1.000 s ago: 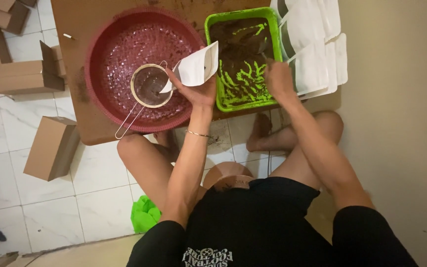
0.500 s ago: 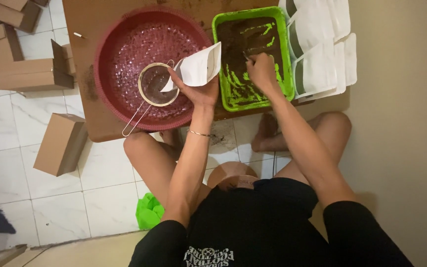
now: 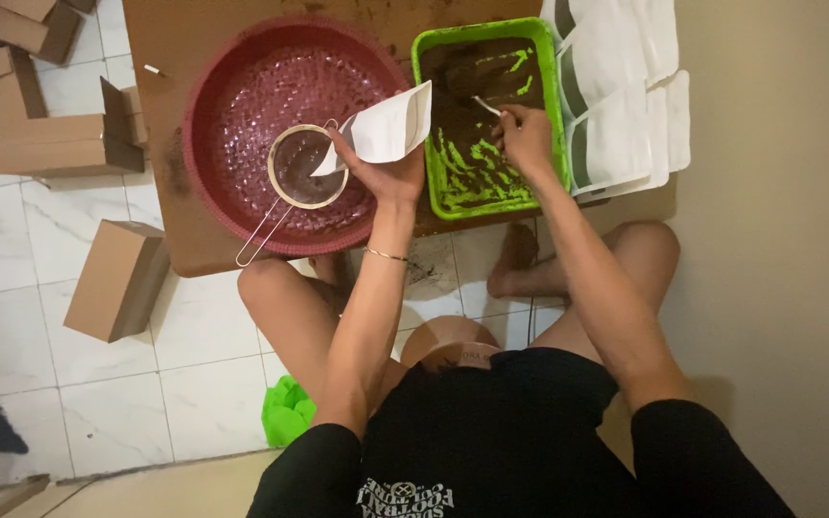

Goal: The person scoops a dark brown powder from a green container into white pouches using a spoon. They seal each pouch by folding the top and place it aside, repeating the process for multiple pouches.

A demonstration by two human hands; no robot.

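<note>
Tight quarters at the top of the frame: the red basin point(image 3: 242, 134) is sitting almost rim to rim with the green tray point(image 3: 424, 115), and the stack of white pouches point(image 3: 626, 96) is crowding the tray's right edge, leaving open room only toward the board's near edge. The left hand point(image 3: 386, 173) is gripping a white pouch point(image 3: 381, 129) at centre frame, tilting its mouth over the round strainer point(image 3: 304, 168) lying in the basin. The right hand point(image 3: 527, 139) is closing around a small white spoon point(image 3: 487, 105), working inside the tray's dark powder. Everything is resting on a brown board point(image 3: 194, 245) over white floor tiles point(image 3: 69, 403), with cardboard boxes point(image 3: 112, 278) scattering down the left side
</note>
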